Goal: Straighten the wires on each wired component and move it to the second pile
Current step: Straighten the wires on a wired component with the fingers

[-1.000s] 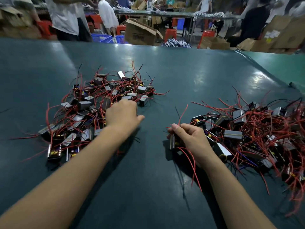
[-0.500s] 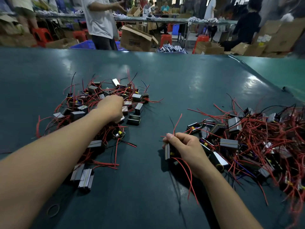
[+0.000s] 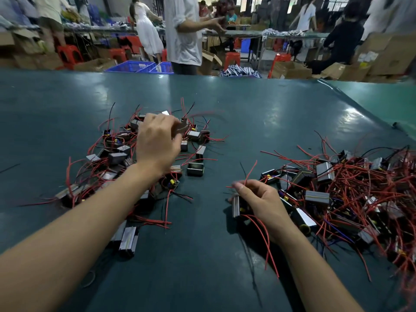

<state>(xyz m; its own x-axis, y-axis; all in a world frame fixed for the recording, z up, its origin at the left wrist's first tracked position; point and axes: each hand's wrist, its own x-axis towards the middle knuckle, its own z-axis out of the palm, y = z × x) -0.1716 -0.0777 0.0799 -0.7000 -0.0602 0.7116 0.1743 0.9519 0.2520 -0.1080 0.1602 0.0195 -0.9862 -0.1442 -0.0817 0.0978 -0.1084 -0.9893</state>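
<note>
Writing: none readable on any part. Left hand (image 3: pixel 157 145) raised over left pile (image 3: pixel 126 154), grip curled round a blurred dark component (image 3: pixel 180 129), red wires trailing from it. Right hand (image 3: pixel 258 201) at near edge of right pile (image 3: pixel 349 194), fingers pinching a silver-cased wired component (image 3: pixel 236 206) that rests on green desk (image 3: pixel 247 113); its red leads run back under the wrist. Bare desk strip between both piles; far desk half open. Blue crates (image 3: pixel 139 66) beyond far edge.
</note>
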